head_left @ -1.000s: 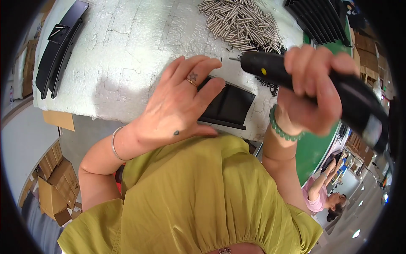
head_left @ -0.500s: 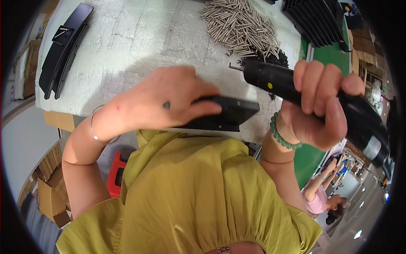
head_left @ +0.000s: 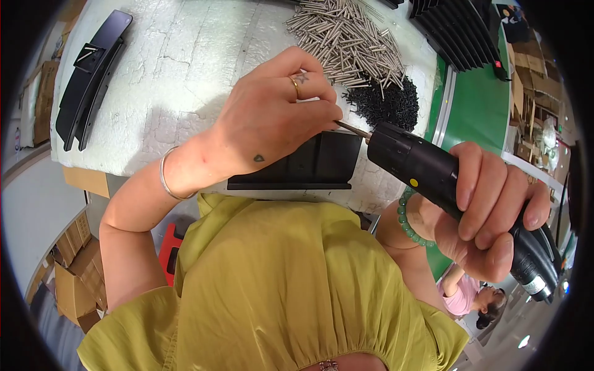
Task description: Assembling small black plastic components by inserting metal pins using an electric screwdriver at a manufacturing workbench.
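Observation:
My right hand [head_left: 489,210] is wrapped round a black electric screwdriver [head_left: 413,162], its thin metal bit pointing left. At the bit's tip, my left hand [head_left: 278,102] is closed in a pinch. Whatever lies between those fingertips is hidden. Below the left hand, a black panel [head_left: 322,166] rests along the table's near edge, partly covered by that hand. Beyond the bit lies a heap of small black screws [head_left: 387,105]. A larger pile of silver metal pins [head_left: 346,40] adjoins it on the far side.
Curved black parts [head_left: 93,80] lie at the left on the white-covered table [head_left: 185,55], with a few pins on them. Ribbed black pieces [head_left: 455,34] stand at the far right, near a green surface [head_left: 476,117]. A person in pink [head_left: 461,294] is at the lower right.
My left hand has let go of the black panel and risen to the screwdriver's tip. The panel now lies lower. My right hand has shifted slightly down and right with the screwdriver.

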A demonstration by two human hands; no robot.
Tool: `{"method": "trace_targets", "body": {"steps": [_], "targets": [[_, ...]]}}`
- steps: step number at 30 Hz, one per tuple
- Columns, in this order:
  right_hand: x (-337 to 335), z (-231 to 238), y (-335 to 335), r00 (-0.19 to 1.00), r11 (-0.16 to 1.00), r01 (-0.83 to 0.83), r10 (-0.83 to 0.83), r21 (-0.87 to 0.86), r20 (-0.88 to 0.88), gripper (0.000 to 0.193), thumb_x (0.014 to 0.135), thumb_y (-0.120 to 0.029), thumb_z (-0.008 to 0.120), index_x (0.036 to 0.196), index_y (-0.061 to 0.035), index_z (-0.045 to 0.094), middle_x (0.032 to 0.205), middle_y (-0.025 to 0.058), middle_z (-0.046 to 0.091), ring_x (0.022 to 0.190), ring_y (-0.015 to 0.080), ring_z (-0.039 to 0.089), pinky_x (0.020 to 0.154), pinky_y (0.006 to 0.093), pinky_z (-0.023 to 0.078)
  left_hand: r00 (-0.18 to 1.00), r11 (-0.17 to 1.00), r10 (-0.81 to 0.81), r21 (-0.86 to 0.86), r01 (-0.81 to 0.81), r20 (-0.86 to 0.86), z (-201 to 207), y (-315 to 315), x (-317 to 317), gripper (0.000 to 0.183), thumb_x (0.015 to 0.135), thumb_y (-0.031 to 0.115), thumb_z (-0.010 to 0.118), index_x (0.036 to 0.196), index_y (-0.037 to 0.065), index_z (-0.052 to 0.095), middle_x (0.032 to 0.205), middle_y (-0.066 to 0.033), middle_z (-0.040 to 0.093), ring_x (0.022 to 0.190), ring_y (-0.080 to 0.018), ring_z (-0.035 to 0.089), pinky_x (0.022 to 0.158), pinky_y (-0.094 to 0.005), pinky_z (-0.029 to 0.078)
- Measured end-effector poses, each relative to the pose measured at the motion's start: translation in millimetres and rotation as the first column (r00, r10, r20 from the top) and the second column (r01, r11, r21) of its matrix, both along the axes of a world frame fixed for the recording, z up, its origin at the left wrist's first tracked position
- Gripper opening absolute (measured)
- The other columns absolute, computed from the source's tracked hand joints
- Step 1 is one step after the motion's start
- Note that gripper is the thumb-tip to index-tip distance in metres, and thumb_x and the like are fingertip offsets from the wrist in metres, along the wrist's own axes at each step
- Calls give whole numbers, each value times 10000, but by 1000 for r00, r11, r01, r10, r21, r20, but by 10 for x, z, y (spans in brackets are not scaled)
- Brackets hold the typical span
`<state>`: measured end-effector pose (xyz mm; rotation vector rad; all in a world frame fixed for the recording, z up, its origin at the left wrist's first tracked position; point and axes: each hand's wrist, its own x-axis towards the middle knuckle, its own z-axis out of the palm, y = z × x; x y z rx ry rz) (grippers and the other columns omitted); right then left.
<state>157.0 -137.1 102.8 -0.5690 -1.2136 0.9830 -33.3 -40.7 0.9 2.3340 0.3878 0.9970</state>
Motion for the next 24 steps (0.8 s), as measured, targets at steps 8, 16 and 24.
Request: {"method": "trace_targets", "body": {"steps": [8, 16, 24], "targets": [[-123, -88, -48, 992, 991, 105, -99, 83, -76, 277, 716, -82, 672, 944, -130, 522, 590, -93, 524, 503, 17, 497, 617, 176, 402, 999, 987, -52, -153, 50, -9, 53, -49, 25, 186, 646, 58, 769, 809, 57, 680, 789, -27, 624, 836, -232, 552, 672, -318, 476], [-116, -164, -83, 998, 982, 26, -35, 185, 49, 300, 754, -118, 730, 944, -143, 500, 583, -90, 530, 468, 12, 478, 541, 159, 393, 999, 982, -46, -184, 45, -2, -28, -115, 48, 193, 666, 47, 758, 844, 64, 686, 811, -38, 641, 856, -244, 560, 717, -322, 482], [22, -212, -128, 973, 978, 185, -196, 97, 123, 236, 769, -105, 535, 994, -120, 462, 629, -43, 445, 530, 55, 416, 602, 232, 343, 978, 989, 108, 122, -86, -181, -223, 574, 255, 185, 699, 67, 696, 884, 81, 697, 879, -17, 587, 897, -220, 523, 783, -332, 442]]}}
